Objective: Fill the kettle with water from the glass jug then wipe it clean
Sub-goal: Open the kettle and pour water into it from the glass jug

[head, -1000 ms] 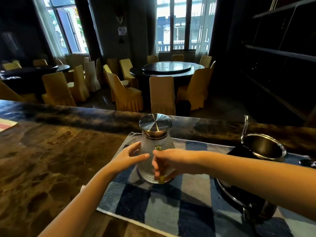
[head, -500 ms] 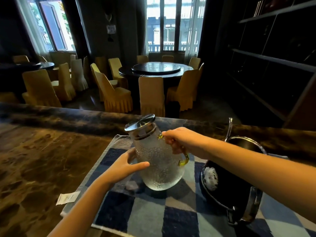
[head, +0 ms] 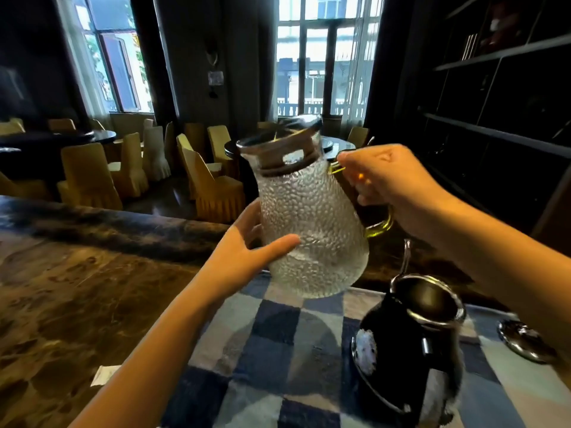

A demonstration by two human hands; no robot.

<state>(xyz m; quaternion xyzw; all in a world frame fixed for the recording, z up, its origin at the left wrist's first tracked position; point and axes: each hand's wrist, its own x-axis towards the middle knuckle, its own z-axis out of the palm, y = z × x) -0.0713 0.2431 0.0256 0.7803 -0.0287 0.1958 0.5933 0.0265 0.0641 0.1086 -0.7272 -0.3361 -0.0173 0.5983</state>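
Hanging in mid-air above the checked cloth [head: 278, 359], the glass jug [head: 312, 230] has its handle clenched in the right hand [head: 389, 183], the open left hand [head: 244, 254] steadying its side. The kettle [head: 411, 350] waits uncovered, near right; pouring and wiping remain.

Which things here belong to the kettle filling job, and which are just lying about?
Part of the job:
- glass jug, lifted, right hand on its handle, left hand against its side
- black kettle, open
- checked cloth under the kettle

Lying about:
- paper slip on the counter
- shiny lid beside the kettle
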